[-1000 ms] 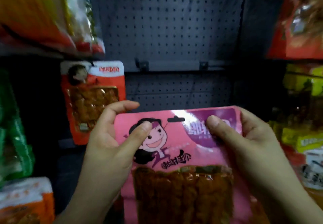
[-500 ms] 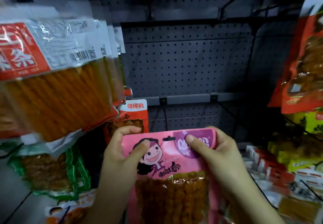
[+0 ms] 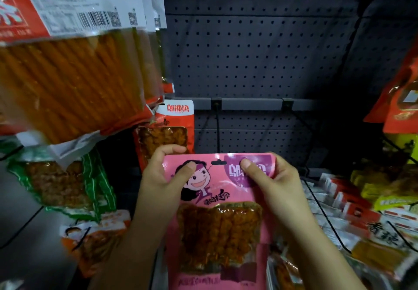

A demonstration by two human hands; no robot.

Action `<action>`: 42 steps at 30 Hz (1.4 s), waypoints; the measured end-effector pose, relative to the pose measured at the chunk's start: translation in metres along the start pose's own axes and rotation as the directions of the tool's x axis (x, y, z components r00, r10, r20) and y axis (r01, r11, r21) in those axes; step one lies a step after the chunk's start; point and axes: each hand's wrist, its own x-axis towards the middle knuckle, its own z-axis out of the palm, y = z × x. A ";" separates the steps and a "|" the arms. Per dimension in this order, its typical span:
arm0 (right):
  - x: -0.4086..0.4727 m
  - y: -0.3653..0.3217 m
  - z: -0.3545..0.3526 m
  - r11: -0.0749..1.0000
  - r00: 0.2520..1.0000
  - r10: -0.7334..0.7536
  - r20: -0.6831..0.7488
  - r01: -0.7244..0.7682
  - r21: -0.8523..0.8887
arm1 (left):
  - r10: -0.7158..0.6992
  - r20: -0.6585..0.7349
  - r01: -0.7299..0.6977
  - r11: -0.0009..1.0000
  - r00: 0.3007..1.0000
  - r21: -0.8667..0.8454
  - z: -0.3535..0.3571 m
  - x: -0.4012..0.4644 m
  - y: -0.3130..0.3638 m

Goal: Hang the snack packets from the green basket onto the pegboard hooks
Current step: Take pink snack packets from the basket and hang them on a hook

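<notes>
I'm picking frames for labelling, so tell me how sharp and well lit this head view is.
Head view: dim overall; the pink packet and both hands, left hand and right hand, are fairly sharp; packets at right are motion-blurred; glare streaks the clear bags upper left; wide-angle bending curves the pegboard.

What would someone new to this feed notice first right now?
First, the pink snack packet at centre, gripped at its top corners by the left hand and right hand, its hang slot not yet on a hook. Behind it is bare grey pegboard. At upper left, a big hanging pack of orange sticks looms close to the camera.
</notes>
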 end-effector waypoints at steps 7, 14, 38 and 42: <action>0.017 0.010 -0.001 0.999 0.998 -0.043 0.036 0.043 -0.002 | 0.001 -0.017 -0.001 1.000 1.000 0.016 0.003 0.010 -0.015; 0.049 0.018 0.001 0.998 0.998 -0.052 0.033 0.052 -0.019 | -0.050 -0.080 0.052 0.998 0.996 0.025 0.008 0.035 -0.040; 0.171 0.067 0.020 0.907 0.950 0.202 -0.240 -0.273 -0.321 | 0.054 -0.230 0.071 0.863 0.972 0.500 0.040 0.178 -0.083; 0.180 0.074 0.025 0.884 0.932 0.197 -0.303 -0.303 -0.357 | 0.089 -0.234 0.050 0.847 0.968 0.529 0.041 0.179 -0.080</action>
